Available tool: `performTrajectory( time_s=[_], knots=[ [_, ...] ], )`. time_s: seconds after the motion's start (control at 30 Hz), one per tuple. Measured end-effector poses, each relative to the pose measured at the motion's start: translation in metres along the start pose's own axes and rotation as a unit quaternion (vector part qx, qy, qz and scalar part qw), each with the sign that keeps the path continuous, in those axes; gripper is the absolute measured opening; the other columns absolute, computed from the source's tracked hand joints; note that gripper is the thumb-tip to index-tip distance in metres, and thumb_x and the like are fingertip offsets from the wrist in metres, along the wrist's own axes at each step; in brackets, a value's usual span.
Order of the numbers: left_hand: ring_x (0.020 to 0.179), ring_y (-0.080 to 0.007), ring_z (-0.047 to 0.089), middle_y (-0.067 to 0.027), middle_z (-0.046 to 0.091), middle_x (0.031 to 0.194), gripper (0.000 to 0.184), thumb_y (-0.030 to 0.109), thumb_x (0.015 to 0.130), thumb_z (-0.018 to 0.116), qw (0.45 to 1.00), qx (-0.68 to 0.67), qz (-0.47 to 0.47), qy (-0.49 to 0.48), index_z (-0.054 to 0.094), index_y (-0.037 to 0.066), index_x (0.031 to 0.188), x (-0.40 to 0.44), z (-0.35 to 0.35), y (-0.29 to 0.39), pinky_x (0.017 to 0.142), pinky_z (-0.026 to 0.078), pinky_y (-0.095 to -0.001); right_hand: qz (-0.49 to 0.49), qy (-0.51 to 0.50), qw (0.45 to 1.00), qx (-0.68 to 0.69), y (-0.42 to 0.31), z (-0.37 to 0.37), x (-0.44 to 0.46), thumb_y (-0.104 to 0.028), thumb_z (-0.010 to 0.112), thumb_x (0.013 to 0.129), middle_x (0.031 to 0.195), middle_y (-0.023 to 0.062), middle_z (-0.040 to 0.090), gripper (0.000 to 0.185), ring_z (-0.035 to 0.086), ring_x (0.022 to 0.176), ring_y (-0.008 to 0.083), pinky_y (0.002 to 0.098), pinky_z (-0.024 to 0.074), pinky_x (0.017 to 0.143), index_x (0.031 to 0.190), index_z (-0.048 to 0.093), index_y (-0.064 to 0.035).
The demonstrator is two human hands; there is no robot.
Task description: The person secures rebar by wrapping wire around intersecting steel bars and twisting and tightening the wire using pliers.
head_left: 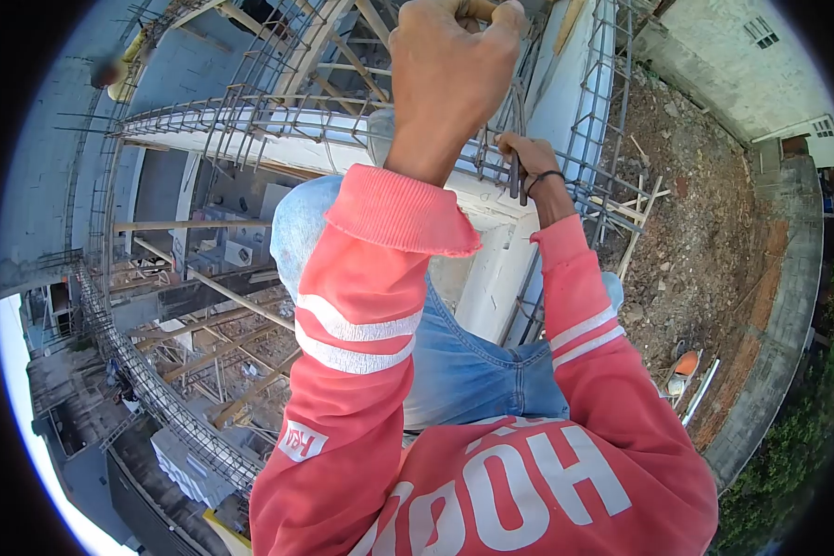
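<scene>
My left hand is raised at the top middle, back of the hand toward me and fingers curled closed. What it grips, if anything, is hidden at the frame edge. Lower and to the right, my right hand is closed around the two dark handles of what look like pincers; their jaws cannot be made out. It is close to the steel rebar cage running along the beam. Another rebar cage meets it from the left, passing behind my left wrist.
I sit astride a pale beam, high above ground. Wooden poles and another rebar cage lie below left. Rubble ground and a block wall are at right. Another person, blurred, is at upper left.
</scene>
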State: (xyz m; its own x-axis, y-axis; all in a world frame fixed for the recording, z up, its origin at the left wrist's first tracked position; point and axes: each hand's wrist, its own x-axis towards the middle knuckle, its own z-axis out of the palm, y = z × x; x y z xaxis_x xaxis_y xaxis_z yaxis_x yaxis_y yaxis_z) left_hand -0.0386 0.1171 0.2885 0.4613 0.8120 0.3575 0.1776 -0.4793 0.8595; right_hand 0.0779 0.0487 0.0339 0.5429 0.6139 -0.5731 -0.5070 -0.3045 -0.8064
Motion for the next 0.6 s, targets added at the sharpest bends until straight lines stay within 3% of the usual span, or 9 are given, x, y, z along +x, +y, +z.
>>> performTrajectory(
  time_s=[0.13,0.17,0.2,0.23,0.27,0.3,0.4,0.47,0.6],
  knots=[
    [0.068,-0.0331,0.066,-0.0244,0.065,0.071,0.037,0.028,0.083,0.064,1.0,-0.006,0.015,0.017,0.069,-0.008,0.08,0.0,0.001,-0.004,0.068,0.049,-0.0398,-0.058,-0.011,0.995,-0.086,0.008,-0.006,-0.035,-0.019,0.074,0.074,0.058,-0.0012,0.052,0.02,0.043,0.047,0.0072,0.0237,0.0311,0.045,0.082,0.07,-0.001],
    [0.069,-0.033,0.066,-0.0243,0.065,0.071,0.037,0.029,0.083,0.064,1.0,0.001,0.008,0.016,0.069,-0.008,0.08,0.0,0.001,-0.004,0.068,0.049,-0.0399,-0.054,-0.02,0.988,-0.142,0.01,-0.01,-0.046,-0.022,0.076,0.071,0.068,0.0031,0.058,0.023,0.053,0.055,0.0122,0.0284,0.04,0.049,0.082,0.069,-0.0024],
    [0.069,-0.033,0.066,-0.0243,0.065,0.071,0.037,0.029,0.083,0.064,1.0,-0.001,0.006,0.019,0.069,-0.008,0.08,-0.001,0.0,-0.004,0.068,0.049,-0.0399,-0.053,-0.02,0.988,-0.146,0.024,-0.012,-0.043,-0.022,0.076,0.071,0.068,0.0031,0.058,0.023,0.053,0.055,0.0122,0.0284,0.04,0.049,0.082,0.069,-0.0024],
    [0.069,-0.033,0.066,-0.0239,0.065,0.071,0.037,0.029,0.083,0.064,1.0,-0.008,0.005,0.011,0.069,-0.007,0.08,-0.001,0.001,-0.003,0.068,0.049,-0.0399,-0.251,0.062,0.927,-0.272,0.05,-0.016,-0.035,-0.021,0.076,0.07,0.074,0.0039,0.059,0.025,0.054,0.057,0.0125,0.0283,0.0417,0.052,0.085,0.069,-0.0021],
    [0.07,-0.033,0.066,-0.0236,0.065,0.071,0.037,0.029,0.083,0.064,1.0,-0.015,0.006,0.001,0.069,-0.007,0.08,-0.003,0.001,-0.002,0.068,0.049,-0.04,-0.432,0.139,0.806,-0.381,0.065,-0.02,-0.032,-0.02,0.076,0.069,0.079,0.0046,0.06,0.027,0.056,0.06,0.0128,0.0281,0.0434,0.054,0.087,0.07,-0.0017],
    [0.07,-0.033,0.066,-0.0236,0.065,0.071,0.037,0.029,0.083,0.064,1.0,-0.018,0.007,0.002,0.069,-0.007,0.08,-0.005,0.002,-0.002,0.068,0.049,-0.04,-0.402,0.132,0.85,-0.314,0.058,-0.012,-0.049,-0.014,0.075,0.068,0.084,0.0069,0.058,0.03,0.058,0.065,0.0156,0.0296,0.0463,0.06,0.095,0.069,-0.0022],
    [0.069,-0.0332,0.066,-0.0229,0.065,0.07,0.036,0.029,0.083,0.064,1.0,0.012,0.021,0.012,0.069,-0.006,0.078,-0.004,0.001,-0.004,0.068,0.05,-0.0395,-0.387,0.133,0.891,-0.195,0.046,-0.003,-0.072,-0.009,0.072,0.07,0.081,0.0087,0.056,0.034,0.058,0.066,0.0189,0.0326,0.0475,0.062,0.102,0.067,-0.0034],
    [0.067,-0.0328,0.066,-0.0224,0.065,0.069,0.036,0.029,0.083,0.063,0.999,-0.004,0.025,0.036,0.069,-0.007,0.078,-0.003,0.001,-0.006,0.067,0.049,-0.0385,-0.378,0.118,0.895,-0.205,0.028,0.0,-0.095,-0.005,0.068,0.073,0.082,0.0091,0.054,0.037,0.056,0.064,0.02,0.034,0.0469,0.062,0.11,0.064,-0.0037],
    [0.065,-0.031,0.065,-0.0221,0.065,0.068,0.035,0.028,0.083,0.063,0.999,0.031,0.005,0.002,0.069,-0.007,0.079,0.001,-0.005,0.0,0.066,0.049,-0.0377,-0.274,-0.077,0.92,-0.268,0.04,-0.001,-0.14,-0.007,0.053,0.082,0.074,0.015,0.06,0.021,0.062,0.056,0.022,0.0374,0.0504,0.059,0.1,0.062,0.001]
  ],
)
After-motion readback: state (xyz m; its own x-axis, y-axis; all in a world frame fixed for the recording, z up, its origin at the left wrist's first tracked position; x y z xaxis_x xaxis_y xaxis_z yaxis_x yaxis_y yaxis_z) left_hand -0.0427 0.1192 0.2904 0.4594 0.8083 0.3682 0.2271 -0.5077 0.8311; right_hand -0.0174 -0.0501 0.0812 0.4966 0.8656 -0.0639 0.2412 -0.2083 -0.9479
